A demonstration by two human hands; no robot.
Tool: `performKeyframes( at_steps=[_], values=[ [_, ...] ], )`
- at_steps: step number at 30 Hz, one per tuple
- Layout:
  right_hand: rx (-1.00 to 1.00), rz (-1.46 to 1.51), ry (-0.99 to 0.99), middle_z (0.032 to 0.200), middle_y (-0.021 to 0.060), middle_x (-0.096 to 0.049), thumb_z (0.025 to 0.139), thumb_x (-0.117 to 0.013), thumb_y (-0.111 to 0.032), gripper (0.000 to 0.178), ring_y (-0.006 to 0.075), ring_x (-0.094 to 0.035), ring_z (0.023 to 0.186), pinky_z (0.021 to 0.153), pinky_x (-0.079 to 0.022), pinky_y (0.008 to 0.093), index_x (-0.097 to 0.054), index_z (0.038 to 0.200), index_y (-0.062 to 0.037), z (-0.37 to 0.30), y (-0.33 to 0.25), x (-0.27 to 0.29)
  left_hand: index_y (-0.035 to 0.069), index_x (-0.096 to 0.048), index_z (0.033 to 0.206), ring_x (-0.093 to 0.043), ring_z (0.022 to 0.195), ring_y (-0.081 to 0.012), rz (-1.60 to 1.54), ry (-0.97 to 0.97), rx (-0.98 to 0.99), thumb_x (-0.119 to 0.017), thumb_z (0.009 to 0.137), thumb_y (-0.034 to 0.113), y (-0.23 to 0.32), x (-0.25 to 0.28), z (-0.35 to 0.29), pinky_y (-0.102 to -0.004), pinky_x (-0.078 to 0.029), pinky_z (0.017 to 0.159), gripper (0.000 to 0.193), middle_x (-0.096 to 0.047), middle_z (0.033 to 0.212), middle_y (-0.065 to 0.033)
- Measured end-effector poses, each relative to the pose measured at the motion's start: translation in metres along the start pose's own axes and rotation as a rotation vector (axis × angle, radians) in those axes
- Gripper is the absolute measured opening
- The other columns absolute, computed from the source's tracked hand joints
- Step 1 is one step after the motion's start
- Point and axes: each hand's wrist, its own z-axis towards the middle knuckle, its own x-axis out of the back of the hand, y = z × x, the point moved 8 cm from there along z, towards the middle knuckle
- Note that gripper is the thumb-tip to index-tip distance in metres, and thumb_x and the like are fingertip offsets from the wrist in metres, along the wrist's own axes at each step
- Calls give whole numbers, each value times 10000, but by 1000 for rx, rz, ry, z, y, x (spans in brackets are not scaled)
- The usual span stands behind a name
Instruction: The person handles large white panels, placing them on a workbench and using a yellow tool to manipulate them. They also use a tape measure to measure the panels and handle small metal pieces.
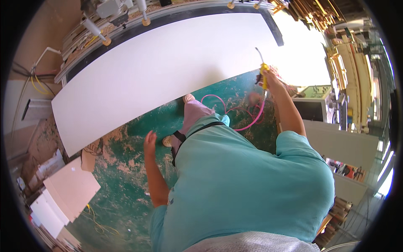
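Observation:
My right hand (pixel 273 80) is wrapped round a yellow air blow gun (pixel 264 69). Its thin bent nozzle points away from me, over the right end of a large white board (pixel 168 63). From the gun's lower end a pink air hose (pixel 257 117) runs down and loops over the floor. Low on my left side hangs my left hand (pixel 150 143), touching nothing, its fingers loosely stretched. It is apart from the board's near edge.
Sawdust lies scattered on the green floor (pixel 121 180). A machine with several round-footed posts (pixel 146 21) stands beyond the board. Loose panels (pixel 71 189) lean at the left. Stacked wood strips (pixel 315 14) and a cabinet (pixel 312 109) are on the right.

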Motion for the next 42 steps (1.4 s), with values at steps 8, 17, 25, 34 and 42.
performKeyframes(
  at_steps=[8,17,25,34,42],
  values=[
    [335,-1299,89,828,64,-671,948,-490,-588,518,182,-666,680,621,-516,362,-574,1179,-133,94,-105,-44,59,-602,1218,-623,1035,-291,-529,1170,574,-545,940,367,-241,149,-167,-452,-473,839,419,-663,1162,-100],
    [-208,-991,-712,543,56,-571,950,-372,-700,684,154,-569,430,397,-352,266,-585,707,-96,176,-94,-9,96,-551,1323,-634,1047,-232,-502,779,516,-589,947,283,-257,-140,-135,-403,-458,921,421,-647,1185,-86],
    [-686,-1607,-1057,608,58,-575,969,-477,-456,452,176,-565,518,538,-449,336,-679,899,-58,115,-24,35,29,-604,1236,-636,1012,-200,-369,799,546,-633,923,208,-259,-205,-216,-340,-488,894,362,-666,1141,-76],
    [-668,-1807,-1276,934,4,-632,909,-540,-507,429,145,-572,825,727,-477,332,-661,1112,-149,95,-36,58,32,-653,1140,-629,1031,-316,511,898,-305,-639,917,253,106,-160,-54,-418,-491,891,314,-666,1090,-148],
    [-859,-1473,-1275,599,90,-623,934,-490,-437,496,184,-587,464,481,-484,346,-697,851,5,25,-15,159,66,-570,1294,-420,1360,-312,1137,139,-841,-643,896,331,314,-344,165,-462,-349,1100,483,-479,1437,-125]
  ],
)
